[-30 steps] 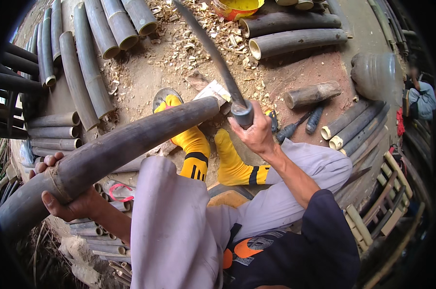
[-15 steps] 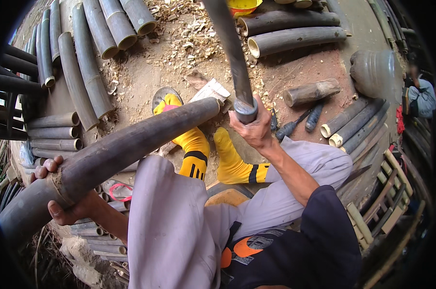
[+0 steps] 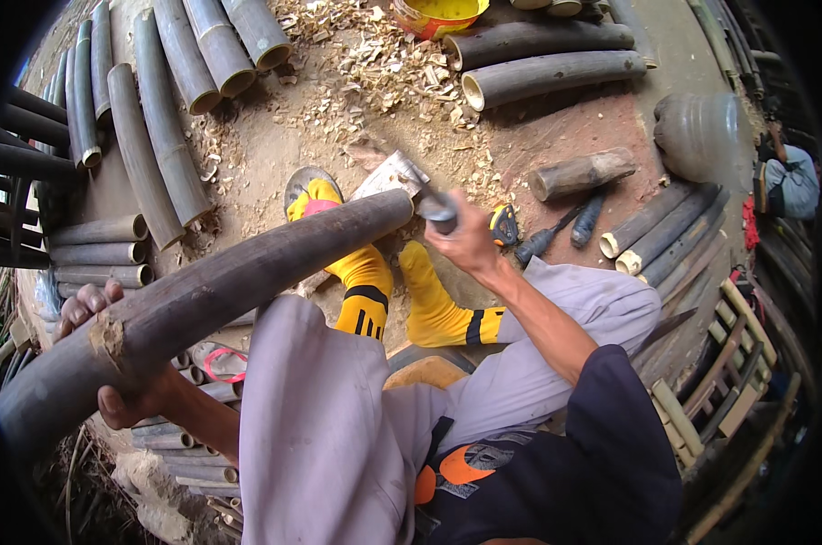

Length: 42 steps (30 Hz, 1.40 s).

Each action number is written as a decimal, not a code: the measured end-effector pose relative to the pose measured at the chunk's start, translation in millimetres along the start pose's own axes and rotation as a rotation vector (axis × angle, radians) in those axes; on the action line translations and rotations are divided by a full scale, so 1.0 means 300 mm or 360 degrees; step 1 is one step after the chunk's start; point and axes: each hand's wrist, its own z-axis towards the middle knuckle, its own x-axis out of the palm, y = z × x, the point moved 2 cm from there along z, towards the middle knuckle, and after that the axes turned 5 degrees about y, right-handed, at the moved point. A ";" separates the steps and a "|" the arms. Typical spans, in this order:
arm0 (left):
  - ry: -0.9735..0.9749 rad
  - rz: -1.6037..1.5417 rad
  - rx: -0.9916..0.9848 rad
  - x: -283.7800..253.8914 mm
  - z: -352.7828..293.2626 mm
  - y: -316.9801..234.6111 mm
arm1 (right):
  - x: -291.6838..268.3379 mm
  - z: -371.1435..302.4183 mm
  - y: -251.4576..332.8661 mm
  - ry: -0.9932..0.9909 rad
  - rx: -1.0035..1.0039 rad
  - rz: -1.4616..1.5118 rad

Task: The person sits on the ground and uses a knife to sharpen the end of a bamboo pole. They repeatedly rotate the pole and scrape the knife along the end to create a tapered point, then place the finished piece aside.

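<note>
A thick dark bamboo pole (image 3: 247, 268) slants from the lower left, across my raised knee, to the middle of the picture. Around its near, thicker part my left hand (image 3: 147, 392) is closed, fingers on the far side and thumb below. My right hand (image 3: 470, 238) grips the handle of a machete (image 3: 440, 214), right beside the pole's far end. Motion smears the blade, and I cannot tell whether it touches the bamboo. A pale wood block (image 3: 383, 176) lies on the ground just beyond that end.
Cut bamboo pieces (image 3: 161, 127) lie at the left, more bamboo (image 3: 556, 77) at the top right. Wood chips (image 3: 402, 68) litter the ground below a yellow bowl (image 3: 440, 16). A tape measure (image 3: 503, 225) and a sheathed-looking dark tool (image 3: 543, 242) rest by my right knee. Another person (image 3: 797, 182) is at far right.
The machete has swung down from pointing upward to the pole's far end, my right hand dropping slightly leftward with it. The pole has turned a little in my left hand.
</note>
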 end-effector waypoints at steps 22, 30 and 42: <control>-0.0491 -0.0016 0.0133 0.015 0.010 -0.021 | -0.015 0.011 0.038 0.0024 0.0097 0.0003; -0.0234 -0.0129 0.0153 -0.029 0.021 -0.022 | 0.030 0.027 -0.124 0.0232 0.0211 -0.0316; -0.0209 -0.0035 0.0003 0.003 0.036 -0.037 | 0.049 0.010 -0.114 0.0226 0.0324 -0.0326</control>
